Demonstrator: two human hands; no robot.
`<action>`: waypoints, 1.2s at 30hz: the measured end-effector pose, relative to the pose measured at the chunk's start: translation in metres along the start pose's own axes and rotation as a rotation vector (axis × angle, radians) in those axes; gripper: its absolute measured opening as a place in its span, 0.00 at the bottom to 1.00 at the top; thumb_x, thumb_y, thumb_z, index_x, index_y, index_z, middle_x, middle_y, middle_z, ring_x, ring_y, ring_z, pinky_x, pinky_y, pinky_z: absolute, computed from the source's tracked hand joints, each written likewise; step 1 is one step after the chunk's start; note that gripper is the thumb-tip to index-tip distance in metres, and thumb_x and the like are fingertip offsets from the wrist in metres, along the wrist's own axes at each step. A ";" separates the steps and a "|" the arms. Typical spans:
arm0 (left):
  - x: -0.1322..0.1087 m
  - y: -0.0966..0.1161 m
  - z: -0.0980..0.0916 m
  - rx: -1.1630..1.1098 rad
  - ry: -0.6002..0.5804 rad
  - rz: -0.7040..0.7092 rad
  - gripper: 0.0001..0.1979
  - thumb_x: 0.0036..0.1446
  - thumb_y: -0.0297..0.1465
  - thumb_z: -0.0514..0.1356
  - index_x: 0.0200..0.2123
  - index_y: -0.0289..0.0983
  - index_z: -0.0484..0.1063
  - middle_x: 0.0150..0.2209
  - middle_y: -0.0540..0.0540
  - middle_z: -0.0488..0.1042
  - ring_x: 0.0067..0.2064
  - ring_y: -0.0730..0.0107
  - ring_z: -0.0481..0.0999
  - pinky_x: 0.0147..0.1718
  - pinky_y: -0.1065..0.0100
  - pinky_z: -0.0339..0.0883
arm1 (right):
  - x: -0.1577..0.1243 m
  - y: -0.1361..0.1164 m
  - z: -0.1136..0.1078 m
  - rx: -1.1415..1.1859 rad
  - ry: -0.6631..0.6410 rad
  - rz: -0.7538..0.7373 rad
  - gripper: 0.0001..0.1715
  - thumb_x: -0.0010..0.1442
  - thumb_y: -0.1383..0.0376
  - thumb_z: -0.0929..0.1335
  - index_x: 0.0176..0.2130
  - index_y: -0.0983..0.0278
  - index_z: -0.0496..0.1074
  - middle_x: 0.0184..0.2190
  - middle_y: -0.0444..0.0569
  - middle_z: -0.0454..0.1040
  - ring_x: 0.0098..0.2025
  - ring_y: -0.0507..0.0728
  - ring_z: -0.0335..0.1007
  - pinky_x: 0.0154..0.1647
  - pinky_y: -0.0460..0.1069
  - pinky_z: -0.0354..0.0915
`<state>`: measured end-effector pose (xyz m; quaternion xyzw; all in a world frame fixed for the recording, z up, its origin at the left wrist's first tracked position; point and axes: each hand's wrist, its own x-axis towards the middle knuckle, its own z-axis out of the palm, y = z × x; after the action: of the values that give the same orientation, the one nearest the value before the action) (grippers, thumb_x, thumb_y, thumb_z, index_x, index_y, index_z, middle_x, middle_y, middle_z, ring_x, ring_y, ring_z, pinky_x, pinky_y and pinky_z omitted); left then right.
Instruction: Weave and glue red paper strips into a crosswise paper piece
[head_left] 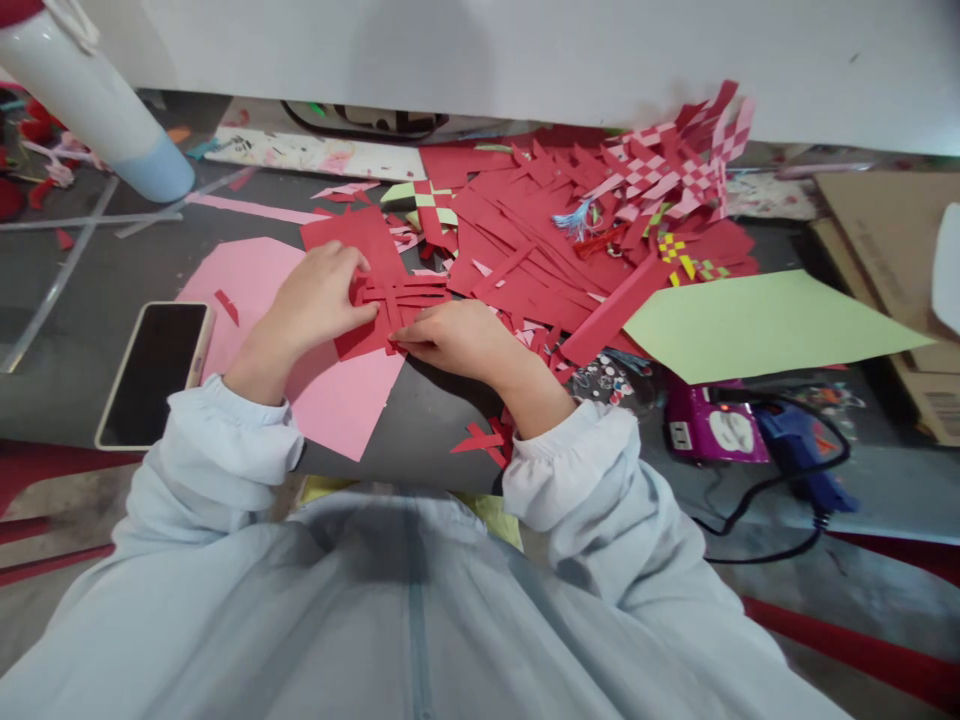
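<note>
Right grip (463,338) touches narrow red paper strips (410,292), crossed lattice-like.

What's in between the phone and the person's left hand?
In the head view, pink paper lies between the phone and the left hand, with a small red scrap on it.

One head-worn camera supplies the view. It faces forward and steeply down past the jacket (360,620) to the bench (431,420). Left hand (319,290) and right hand (457,335) appear at close range, near mid-frame. Coverage includes the bottle (97,100) left of the left hand, the cardboard (892,240) right of the right hand and the white panel (600,60) beyond both.
</note>
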<state>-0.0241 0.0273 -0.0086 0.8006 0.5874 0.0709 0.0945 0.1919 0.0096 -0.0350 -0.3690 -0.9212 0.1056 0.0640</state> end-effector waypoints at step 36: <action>-0.007 0.025 -0.007 -0.659 0.066 0.023 0.15 0.54 0.35 0.65 0.44 0.36 0.74 0.45 0.43 0.80 0.44 0.63 0.79 0.46 0.62 0.73 | 0.006 0.027 -0.005 0.353 0.399 0.183 0.12 0.64 0.59 0.68 0.40 0.63 0.77 0.45 0.56 0.79 0.51 0.64 0.70 0.57 0.59 0.62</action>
<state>-0.0043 0.0137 0.0046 0.7309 0.5265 0.2839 0.3285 0.2069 0.0338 -0.0365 -0.4473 -0.8207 0.1949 0.2973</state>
